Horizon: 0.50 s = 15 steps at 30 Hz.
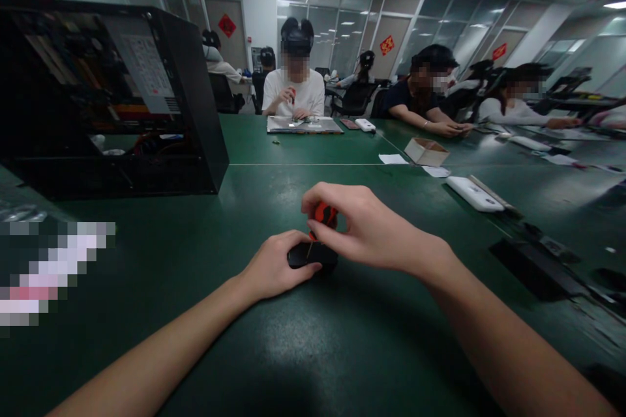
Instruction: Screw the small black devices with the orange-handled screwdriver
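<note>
A small black device [313, 255], shaped like a computer mouse, lies on the green table [313, 345] in front of me. My left hand [274, 266] is closed around its left side and holds it down. My right hand [366, 225] is closed on the orange-and-black handle of a small screwdriver [323, 216]. The screwdriver stands upright, its thin shaft pointing down onto the black device.
An open black computer case [112, 98] stands at the left. A small cardboard box [426, 151], paper slips and a white device [473, 194] lie at the right, black parts [533, 267] nearer. Other people sit working across the table.
</note>
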### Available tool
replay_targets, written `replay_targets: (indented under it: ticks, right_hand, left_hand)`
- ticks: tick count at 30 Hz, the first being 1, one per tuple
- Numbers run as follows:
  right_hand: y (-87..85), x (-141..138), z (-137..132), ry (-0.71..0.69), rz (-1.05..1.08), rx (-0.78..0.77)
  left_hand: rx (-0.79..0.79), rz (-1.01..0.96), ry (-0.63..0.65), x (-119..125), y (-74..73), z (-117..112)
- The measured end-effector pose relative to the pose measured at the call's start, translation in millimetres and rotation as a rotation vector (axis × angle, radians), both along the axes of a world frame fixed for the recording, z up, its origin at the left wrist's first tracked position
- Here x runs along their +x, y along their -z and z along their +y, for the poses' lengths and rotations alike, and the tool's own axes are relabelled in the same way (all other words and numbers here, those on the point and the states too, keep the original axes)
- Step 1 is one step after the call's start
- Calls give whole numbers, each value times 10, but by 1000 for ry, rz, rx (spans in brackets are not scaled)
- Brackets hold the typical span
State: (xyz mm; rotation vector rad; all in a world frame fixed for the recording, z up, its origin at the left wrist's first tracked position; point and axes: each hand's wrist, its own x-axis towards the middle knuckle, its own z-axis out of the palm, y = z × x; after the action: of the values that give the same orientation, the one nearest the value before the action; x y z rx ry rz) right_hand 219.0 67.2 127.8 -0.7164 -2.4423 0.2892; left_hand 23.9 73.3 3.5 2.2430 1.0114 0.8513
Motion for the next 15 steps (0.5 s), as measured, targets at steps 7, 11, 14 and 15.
replay_targets:
  ticks: [7, 11, 14, 15]
  right_hand:
    - [-31, 33, -27, -54, -35, -73]
    - [-33, 44, -20, -34, -46, -64]
    - [-69, 59, -39, -18, -78, -39]
    - [-87, 65, -52, -16, -86, -39]
  left_hand:
    - [20, 35, -72, 26, -9, -31]
    - [30, 40, -60, 25, 4, -26]
    - [49, 30, -49, 24, 12, -22]
    - [51, 27, -48, 24, 13, -21]
